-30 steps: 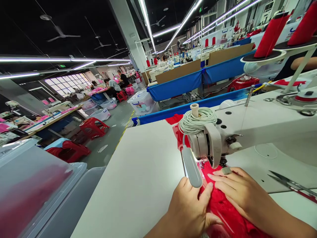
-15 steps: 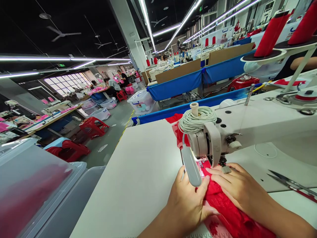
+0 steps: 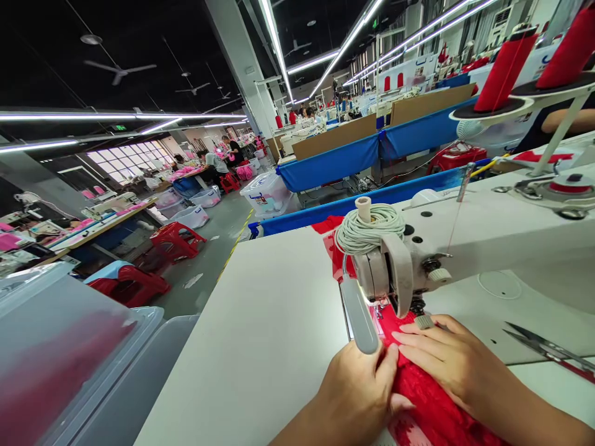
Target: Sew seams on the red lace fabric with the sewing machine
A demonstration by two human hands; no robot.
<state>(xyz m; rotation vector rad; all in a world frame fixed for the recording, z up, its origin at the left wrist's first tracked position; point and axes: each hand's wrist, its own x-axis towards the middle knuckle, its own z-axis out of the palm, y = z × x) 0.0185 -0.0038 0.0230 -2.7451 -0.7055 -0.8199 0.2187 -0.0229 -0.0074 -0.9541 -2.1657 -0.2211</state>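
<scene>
Red lace fabric [image 3: 421,393] runs under the head of a white sewing machine [image 3: 488,229], and more of it lies behind the needle area. My left hand [image 3: 356,384] is closed on the fabric's left edge, thumb on top, its other fingertips partly hidden behind the grey lamp [image 3: 360,316]. On the right side of the cloth, my right hand [image 3: 449,359] lies flat with fingers stretched toward the presser foot [image 3: 380,311]. A coil of pale cord [image 3: 372,229] sits on top of the machine head.
Black scissors [image 3: 548,347] lie on the table at the right. Red thread cones [image 3: 506,71] stand at upper right. The white tabletop [image 3: 251,322] extends left, beside translucent bins [image 3: 83,347]. Red stools [image 3: 176,240] and other people at work are farther back.
My left hand has shifted slightly down and right, its fingers now more curled. My right hand has moved slightly back from the needle. The view has shifted slightly.
</scene>
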